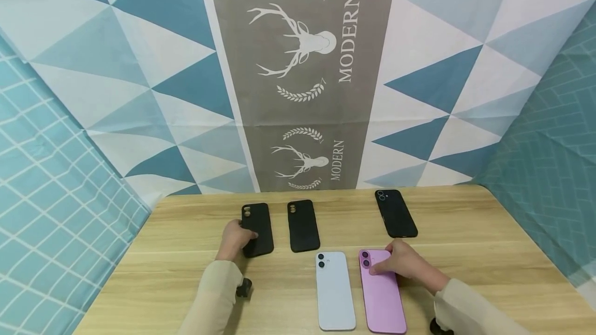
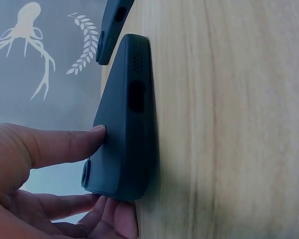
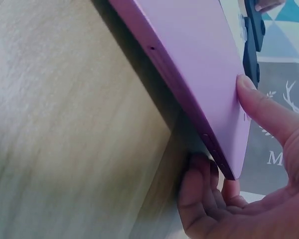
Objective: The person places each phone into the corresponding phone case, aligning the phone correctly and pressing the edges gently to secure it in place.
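Observation:
My left hand [image 1: 236,237] grips the leftmost black phone case [image 1: 262,229] by its left side. In the left wrist view the thumb [image 2: 70,144] lies on the back of that case [image 2: 120,124], with the other fingers curled at its edge. My right hand [image 1: 402,260] holds the pink phone [image 1: 384,299] near its camera end. Up close in the right wrist view, the thumb presses on the back of the pink phone [image 3: 199,64] and the fingers [image 3: 202,194] curl by its side edge. A white phone [image 1: 335,293] lies just left of the pink one.
A second black case [image 1: 304,226] lies right of the held case. Farther right, near the back edge, is a black case [image 1: 397,214] with camera rings. All lie on a wooden table [image 1: 158,273]. Patterned cloth [image 1: 307,107] hangs behind and at both sides.

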Demonstrator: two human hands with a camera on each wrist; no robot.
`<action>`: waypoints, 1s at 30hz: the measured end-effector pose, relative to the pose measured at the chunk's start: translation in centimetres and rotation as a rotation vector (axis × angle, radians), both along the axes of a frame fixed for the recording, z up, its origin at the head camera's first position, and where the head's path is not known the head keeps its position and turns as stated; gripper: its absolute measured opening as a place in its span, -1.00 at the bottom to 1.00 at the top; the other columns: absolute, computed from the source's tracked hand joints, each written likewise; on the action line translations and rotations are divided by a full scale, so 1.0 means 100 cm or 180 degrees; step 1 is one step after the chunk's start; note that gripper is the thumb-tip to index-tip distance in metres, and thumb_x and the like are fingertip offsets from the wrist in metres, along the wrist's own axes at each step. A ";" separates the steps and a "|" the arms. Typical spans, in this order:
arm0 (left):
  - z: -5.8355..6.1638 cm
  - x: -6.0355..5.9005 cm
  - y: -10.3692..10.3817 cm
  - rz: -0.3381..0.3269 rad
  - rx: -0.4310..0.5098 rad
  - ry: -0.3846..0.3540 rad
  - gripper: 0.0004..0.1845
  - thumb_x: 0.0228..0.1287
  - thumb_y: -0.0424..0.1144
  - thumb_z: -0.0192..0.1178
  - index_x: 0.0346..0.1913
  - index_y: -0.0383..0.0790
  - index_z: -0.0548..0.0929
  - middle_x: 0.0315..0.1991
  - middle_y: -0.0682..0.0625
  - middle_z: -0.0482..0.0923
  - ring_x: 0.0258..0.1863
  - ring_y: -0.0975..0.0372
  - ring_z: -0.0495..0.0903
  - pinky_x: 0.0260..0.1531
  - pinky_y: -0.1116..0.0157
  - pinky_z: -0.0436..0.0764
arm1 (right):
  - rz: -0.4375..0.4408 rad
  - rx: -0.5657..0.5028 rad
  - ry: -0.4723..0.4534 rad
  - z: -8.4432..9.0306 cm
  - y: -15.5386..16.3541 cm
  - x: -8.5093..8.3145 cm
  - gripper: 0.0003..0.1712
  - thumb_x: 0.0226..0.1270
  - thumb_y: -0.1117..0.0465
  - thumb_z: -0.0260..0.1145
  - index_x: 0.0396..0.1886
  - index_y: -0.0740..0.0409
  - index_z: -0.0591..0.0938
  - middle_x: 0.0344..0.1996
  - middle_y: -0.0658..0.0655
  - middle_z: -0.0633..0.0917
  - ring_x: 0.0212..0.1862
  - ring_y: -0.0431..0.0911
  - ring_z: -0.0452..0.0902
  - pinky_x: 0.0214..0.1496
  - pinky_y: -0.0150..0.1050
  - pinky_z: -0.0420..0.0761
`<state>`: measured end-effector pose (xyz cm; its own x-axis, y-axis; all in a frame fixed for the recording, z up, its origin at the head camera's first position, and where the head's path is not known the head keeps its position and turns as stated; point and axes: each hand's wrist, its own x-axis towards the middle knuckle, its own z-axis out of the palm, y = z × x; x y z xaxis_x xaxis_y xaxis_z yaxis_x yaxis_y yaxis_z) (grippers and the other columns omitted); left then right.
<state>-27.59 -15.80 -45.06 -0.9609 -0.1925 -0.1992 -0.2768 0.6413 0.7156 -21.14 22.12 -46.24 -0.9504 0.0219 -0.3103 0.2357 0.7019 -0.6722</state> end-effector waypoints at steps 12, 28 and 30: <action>0.000 -0.005 -0.005 0.0009 0.0027 -0.0034 -0.45 0.19 -0.42 0.14 0.21 -0.61 0.32 0.13 -0.49 0.37 0.09 -0.22 0.44 0.07 -0.01 0.53 | -0.0068 -0.0436 -0.0196 0.005 0.007 0.002 -0.41 -0.11 0.25 0.50 -0.14 0.53 0.48 -0.32 0.23 0.56 -0.30 -0.05 0.46 -0.28 -0.25 0.54; -0.002 -0.004 -0.015 0.0110 0.0617 -0.0020 -0.43 0.21 -0.42 0.15 0.27 -0.54 0.29 0.25 -0.47 0.26 0.19 -0.18 0.40 0.17 0.01 0.47 | -0.0345 -0.1377 -0.0627 0.004 0.016 0.010 -0.58 0.10 0.40 0.28 -0.04 0.46 0.41 -0.38 0.18 0.57 -0.39 -0.08 0.52 -0.38 -0.23 0.64; -0.003 -0.003 -0.017 0.0113 0.0706 -0.0032 -0.44 0.22 -0.41 0.15 0.26 -0.54 0.30 0.25 -0.48 0.26 0.17 -0.18 0.42 0.16 0.02 0.49 | -0.0379 -0.1466 -0.0683 0.004 0.015 0.011 -0.56 0.11 0.40 0.26 -0.01 0.44 0.37 -0.39 0.19 0.57 -0.40 -0.07 0.53 -0.39 -0.19 0.66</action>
